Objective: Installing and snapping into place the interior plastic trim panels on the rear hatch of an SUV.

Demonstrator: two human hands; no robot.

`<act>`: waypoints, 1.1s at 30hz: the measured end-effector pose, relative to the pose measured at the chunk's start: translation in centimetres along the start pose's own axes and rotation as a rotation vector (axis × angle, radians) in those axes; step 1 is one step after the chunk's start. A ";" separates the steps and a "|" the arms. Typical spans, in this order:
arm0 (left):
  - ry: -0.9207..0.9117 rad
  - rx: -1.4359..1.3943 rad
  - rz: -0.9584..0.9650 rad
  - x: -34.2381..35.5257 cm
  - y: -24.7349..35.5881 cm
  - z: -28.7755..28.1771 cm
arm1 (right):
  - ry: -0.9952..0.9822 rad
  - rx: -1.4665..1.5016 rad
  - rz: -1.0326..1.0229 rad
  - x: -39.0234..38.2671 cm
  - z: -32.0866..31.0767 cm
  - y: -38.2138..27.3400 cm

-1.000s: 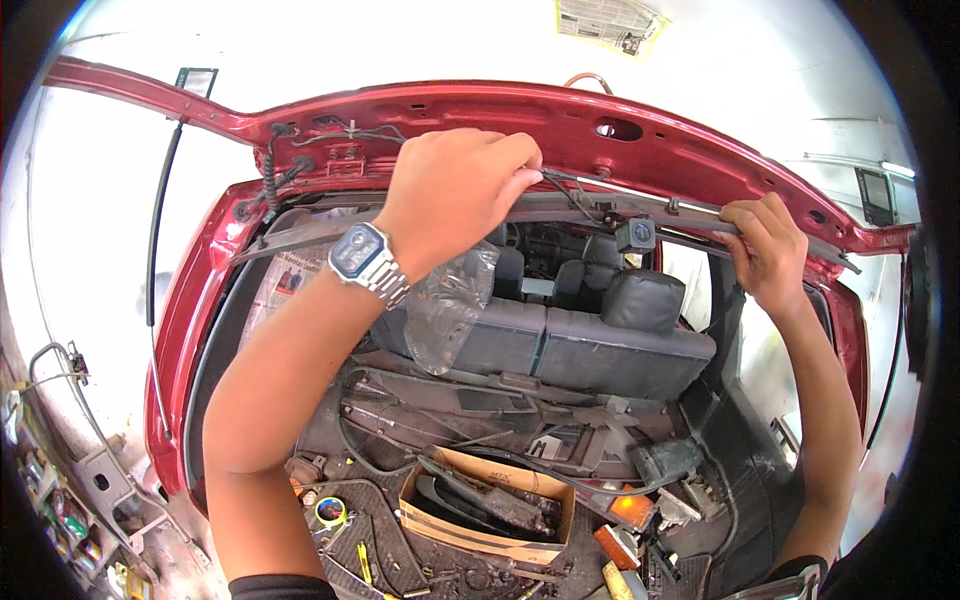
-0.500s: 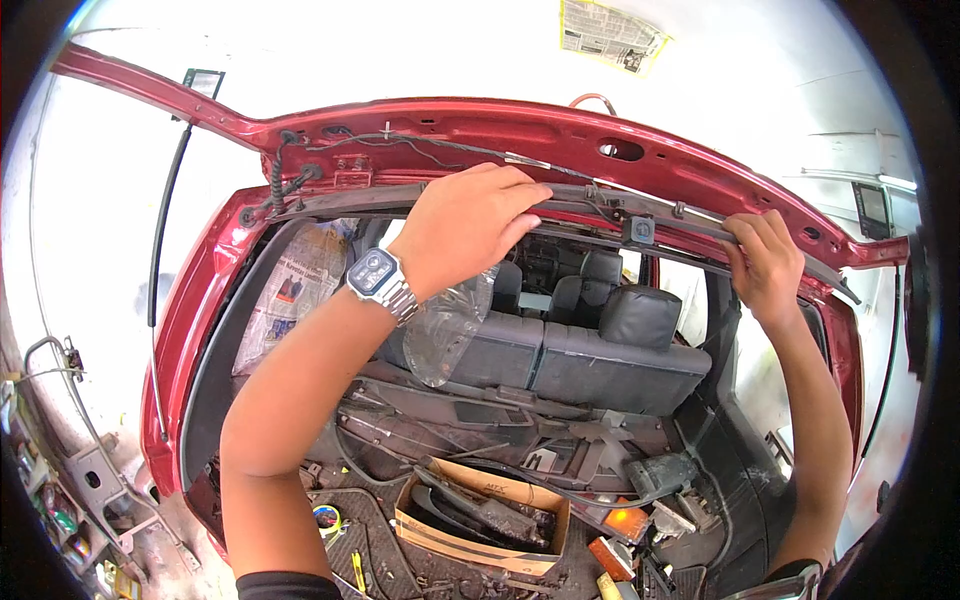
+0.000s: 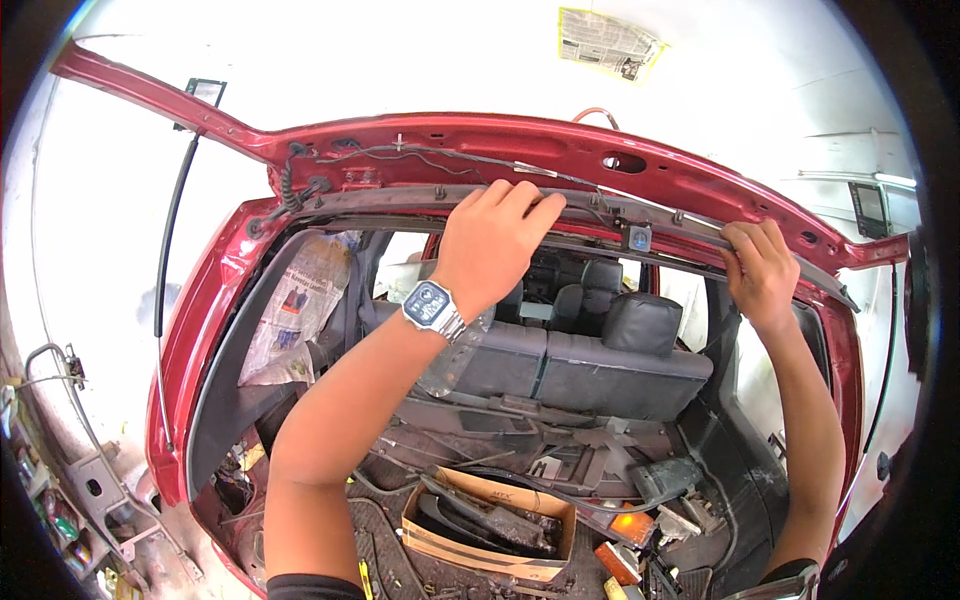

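Left grip point(image 3: 500, 240) curls fingers over a dark strip point(image 3: 385, 199), thumb hidden. Between grips: boxy unit point(image 3: 637, 238) and exposed clip point(image 3: 679, 217). Right grip point(image 3: 762, 275) pinches the strip toward its right end. Above both, red tailgate point(image 3: 480, 135): strip spans its width, seemingly not fastened; left end's fixing unclear.

Both hands point(image 3: 500, 240) hide parts of the long dark strip point(image 3: 410, 198).
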State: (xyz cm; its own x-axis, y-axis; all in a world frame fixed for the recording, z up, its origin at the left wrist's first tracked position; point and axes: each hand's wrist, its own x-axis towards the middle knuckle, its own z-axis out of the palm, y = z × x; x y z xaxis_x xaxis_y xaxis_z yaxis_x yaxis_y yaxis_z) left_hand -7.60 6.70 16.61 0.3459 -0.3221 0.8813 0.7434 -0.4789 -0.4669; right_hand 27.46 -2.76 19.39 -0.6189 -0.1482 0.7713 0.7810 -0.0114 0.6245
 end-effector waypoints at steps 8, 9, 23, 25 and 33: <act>-0.027 0.144 -0.001 -0.4 0.1 -0.4 | 0.012 0.002 -0.008 -0.4 -0.6 0.1; -0.001 0.164 0.014 -0.6 -0.1 -0.4 | 0.006 0.005 -0.001 -0.6 -0.7 0.1; 0.163 0.140 -0.080 -5.7 -1.2 -1.3 | -0.044 0.038 0.057 -1.1 -0.5 1.5; 0.171 0.154 -0.165 -7.1 -2.4 -2.3 | -0.074 0.029 0.097 -1.3 -0.9 2.1; 0.310 0.115 -0.615 -10.5 -10.1 -4.1 | -0.042 0.021 0.011 0.1 -1.3 2.9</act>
State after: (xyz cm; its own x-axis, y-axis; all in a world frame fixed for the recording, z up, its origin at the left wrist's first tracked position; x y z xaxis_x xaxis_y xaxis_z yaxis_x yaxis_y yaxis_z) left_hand -21.07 11.53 11.78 -0.3238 -0.2467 0.9134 0.8140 -0.5648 0.1361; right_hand 29.78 -4.11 21.18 -0.6135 -0.1064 0.7825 0.7862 0.0106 0.6178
